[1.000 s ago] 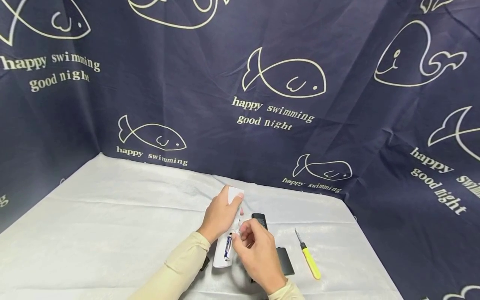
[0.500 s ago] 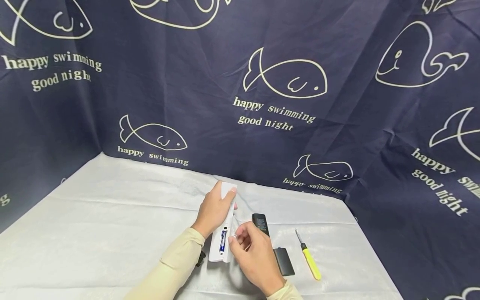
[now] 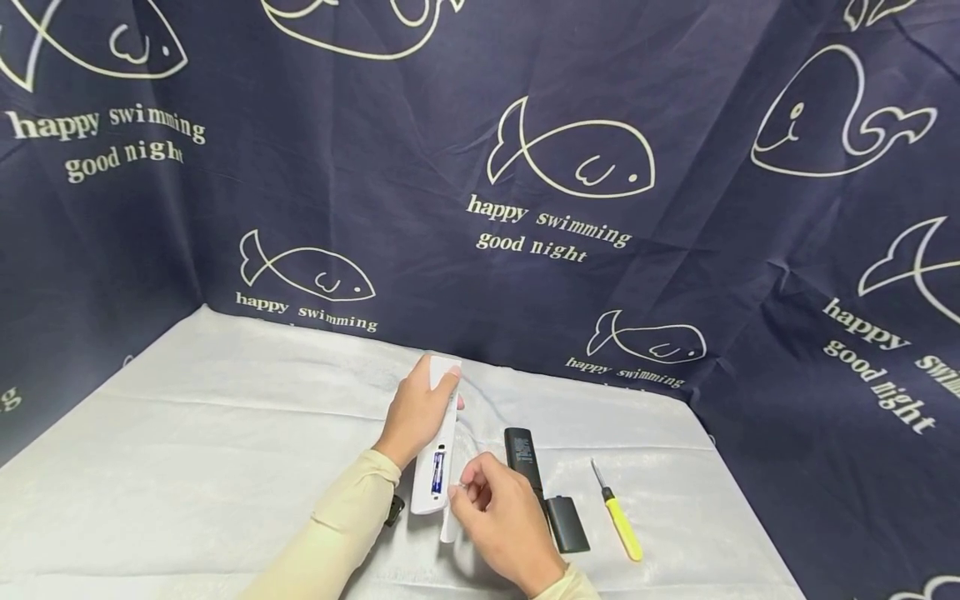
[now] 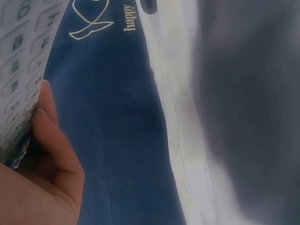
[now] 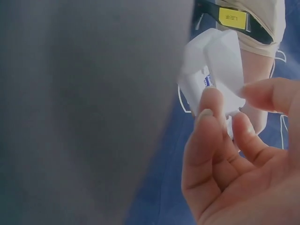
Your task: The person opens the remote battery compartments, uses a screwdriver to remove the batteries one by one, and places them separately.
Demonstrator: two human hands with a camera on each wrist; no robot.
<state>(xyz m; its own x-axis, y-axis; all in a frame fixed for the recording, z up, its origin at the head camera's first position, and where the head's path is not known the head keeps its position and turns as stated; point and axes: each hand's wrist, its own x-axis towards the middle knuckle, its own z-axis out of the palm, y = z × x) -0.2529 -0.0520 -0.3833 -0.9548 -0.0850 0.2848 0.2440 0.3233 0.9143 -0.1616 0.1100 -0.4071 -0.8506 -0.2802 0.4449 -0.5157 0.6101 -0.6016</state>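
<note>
- Head view, change: compared with one second earlier, the left hand point(image 3: 418, 414) and white remote point(image 3: 424, 482) have shifted leftward; the right hand point(image 3: 501, 515) now sits a little off the battery bay.
- Head view, hands: left fingers grip the remote's far end, thumb across its back. The bay, with a blue battery point(image 3: 437, 472), shows on the near side of that hand. Right fingers are curled, tips close together beside a white strip point(image 3: 450, 520) along the remote's edge; I cannot tell whether they pinch anything.
- Head view, nearby: black remote point(image 3: 522, 452) just beyond the right hand; black cover point(image 3: 567, 523) to its right, yellow screwdriver point(image 3: 621, 525) farther right.
- Left wrist view: the white remote's keypad lies against the curled left fingers.
- Right wrist view: white plastic stands in front of the right fingertips, blue showing behind; attached or loose, I cannot tell.
- Handling, my estimate: remote light, stiff, smooth, slightly slippery; hold its long sides at the far end, clear of the bay. Strip probably thin and bendable; take it by the edge.
</note>
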